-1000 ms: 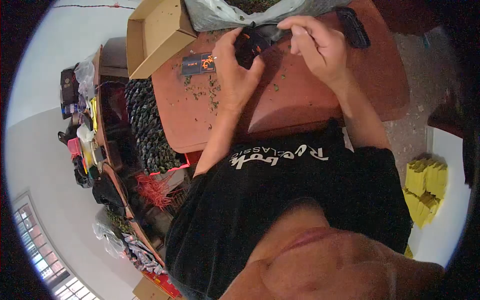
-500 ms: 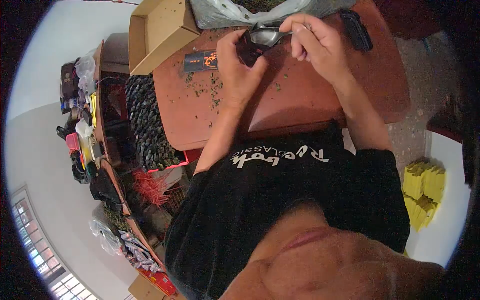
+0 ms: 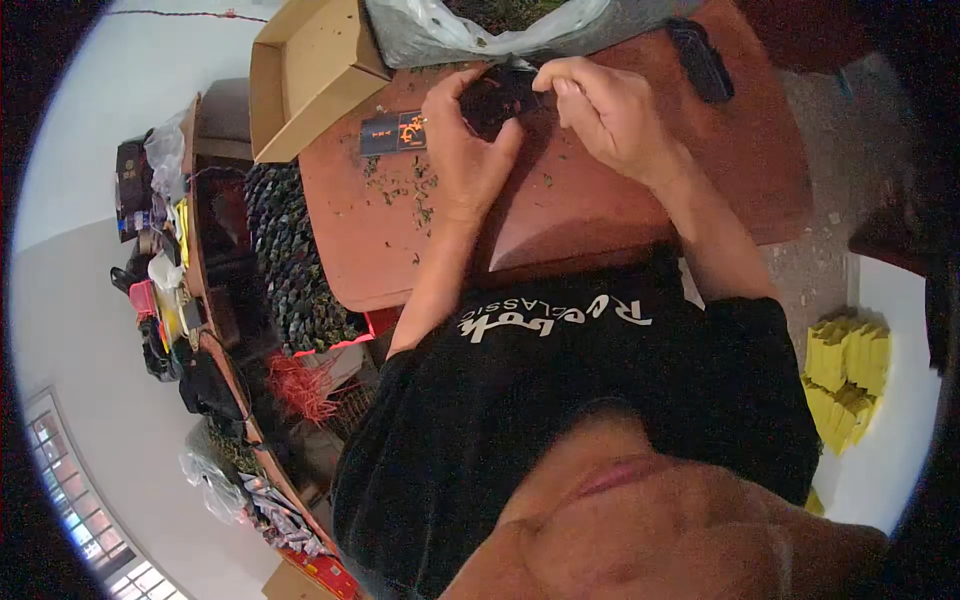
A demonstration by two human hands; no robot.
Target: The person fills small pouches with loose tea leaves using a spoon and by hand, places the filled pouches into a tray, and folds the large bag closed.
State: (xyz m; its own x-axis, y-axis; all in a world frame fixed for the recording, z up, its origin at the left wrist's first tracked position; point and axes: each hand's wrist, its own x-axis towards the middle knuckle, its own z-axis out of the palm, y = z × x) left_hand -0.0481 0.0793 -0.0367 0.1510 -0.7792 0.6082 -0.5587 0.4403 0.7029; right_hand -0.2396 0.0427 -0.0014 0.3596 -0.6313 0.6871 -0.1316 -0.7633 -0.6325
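Observation:
My left hand (image 3: 465,135) is curled around a small dark pouch (image 3: 492,105), with thumb and fingers spread about its mouth. Close by on the right, my right hand (image 3: 610,112) is closed in a pinch on a metal spoon. The spoon's bowl was plain to see a moment ago; now it is mostly hidden at the pouch's mouth. A clear plastic bag (image 3: 430,38) with dried leaves inside lies just beyond both hands. Flat on the table, left of my left hand, is a dark packet (image 3: 385,136) with orange lettering.
An open cardboard box (image 3: 310,75) stands at the table's left corner. Leaf crumbs (image 3: 400,190) are scattered over the reddish table (image 3: 345,245). A black object (image 3: 700,60) lies at the right. Dark small packets (image 3: 290,260) are stacked left; yellow bundles (image 3: 845,375) are at lower right.
My right hand has moved left and slightly down, bringing the spoon to the pouch, and the spoon's bowl has gone mostly out of sight. The whole view has shifted slightly.

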